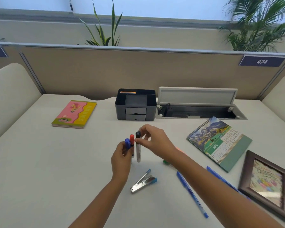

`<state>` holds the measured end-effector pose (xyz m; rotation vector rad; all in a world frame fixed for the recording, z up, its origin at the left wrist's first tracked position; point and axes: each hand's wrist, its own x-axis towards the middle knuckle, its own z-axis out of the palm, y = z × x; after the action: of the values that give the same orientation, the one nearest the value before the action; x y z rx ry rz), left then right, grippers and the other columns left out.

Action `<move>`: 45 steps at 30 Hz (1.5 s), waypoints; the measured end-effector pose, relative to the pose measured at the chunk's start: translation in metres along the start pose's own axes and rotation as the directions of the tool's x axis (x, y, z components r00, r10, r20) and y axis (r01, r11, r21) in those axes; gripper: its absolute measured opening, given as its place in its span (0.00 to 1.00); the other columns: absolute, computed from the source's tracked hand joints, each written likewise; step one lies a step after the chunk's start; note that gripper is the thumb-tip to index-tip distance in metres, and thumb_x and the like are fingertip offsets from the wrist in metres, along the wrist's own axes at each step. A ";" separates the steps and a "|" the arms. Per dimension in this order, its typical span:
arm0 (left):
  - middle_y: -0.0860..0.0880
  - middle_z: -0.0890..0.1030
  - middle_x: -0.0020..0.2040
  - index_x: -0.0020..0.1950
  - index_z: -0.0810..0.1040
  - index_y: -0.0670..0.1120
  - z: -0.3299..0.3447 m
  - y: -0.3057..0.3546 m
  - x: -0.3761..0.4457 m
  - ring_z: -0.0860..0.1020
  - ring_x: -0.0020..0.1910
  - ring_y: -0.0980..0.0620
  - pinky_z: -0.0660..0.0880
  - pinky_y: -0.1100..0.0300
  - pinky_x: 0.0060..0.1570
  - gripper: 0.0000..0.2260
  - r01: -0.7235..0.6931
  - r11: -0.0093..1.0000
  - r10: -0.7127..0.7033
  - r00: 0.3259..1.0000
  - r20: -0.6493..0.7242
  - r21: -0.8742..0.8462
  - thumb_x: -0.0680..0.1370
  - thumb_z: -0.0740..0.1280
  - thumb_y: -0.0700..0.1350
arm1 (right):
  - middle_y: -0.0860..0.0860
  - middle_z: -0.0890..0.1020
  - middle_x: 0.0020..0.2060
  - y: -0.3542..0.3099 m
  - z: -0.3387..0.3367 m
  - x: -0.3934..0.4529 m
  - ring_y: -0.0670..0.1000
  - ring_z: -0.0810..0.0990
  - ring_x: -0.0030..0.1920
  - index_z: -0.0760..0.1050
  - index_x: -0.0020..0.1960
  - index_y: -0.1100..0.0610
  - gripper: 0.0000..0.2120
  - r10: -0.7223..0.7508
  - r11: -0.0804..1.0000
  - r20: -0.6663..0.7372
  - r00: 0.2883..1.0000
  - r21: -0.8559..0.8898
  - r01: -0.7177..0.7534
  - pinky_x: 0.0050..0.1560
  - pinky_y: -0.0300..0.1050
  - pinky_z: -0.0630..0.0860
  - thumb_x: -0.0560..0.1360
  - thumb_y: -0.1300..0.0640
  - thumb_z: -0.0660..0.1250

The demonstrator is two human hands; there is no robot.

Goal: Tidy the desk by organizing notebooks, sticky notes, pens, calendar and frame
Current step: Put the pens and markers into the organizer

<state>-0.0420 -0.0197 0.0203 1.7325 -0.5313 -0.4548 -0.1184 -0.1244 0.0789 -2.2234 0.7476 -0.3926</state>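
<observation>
So, quick rundown, near to far:

Frame [268,185]: near right corner of the counter [39,162], lying flat, untouched.
Blue pens: one blue pen [192,194] lies near, right of centre; a second blue pen [220,177] sits just right of it, partly under the right forearm.
Stapler [144,181]: near centre, just in front of the hands.
Left hand [122,157]: fingers curled round a blue-capped marker [127,143] and a red-capped marker [132,139], both held upright.
Right hand [155,142]: pinching a black-capped marker [138,146] near its cap, holding it upright right next to the other two.
Green thing [166,162]: peeking out under the right wrist, too hidden to name.
Calendar [219,142]: right side, mid-distance, lying flat.
Notebook [74,114]: far left, flat.
Organizer [136,104]: far centre, something orange in a back slot.
Risk: my guess is the markers get bundled into one hand next. Three smooth barrels in a loose grip could slide, one drops and rolls toward the stapler. Also the right forearm could sweep a blue pen off the near edge.
</observation>
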 end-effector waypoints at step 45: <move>0.45 0.82 0.55 0.54 0.81 0.42 -0.001 -0.084 0.063 0.80 0.56 0.45 0.64 0.48 0.60 0.21 -0.304 0.461 0.205 0.951 0.233 0.834 0.71 0.54 0.49 | 0.54 0.81 0.37 -0.023 -0.026 0.207 0.49 0.80 0.32 0.74 0.40 0.56 0.06 0.115 0.942 -0.389 0.914 0.335 0.025 0.36 0.37 0.81 0.71 0.56 0.70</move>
<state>0.0188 -0.0396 -0.0624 2.5453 -1.2411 -0.0043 0.0407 -0.2543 0.1235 -1.8174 0.8715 -0.9080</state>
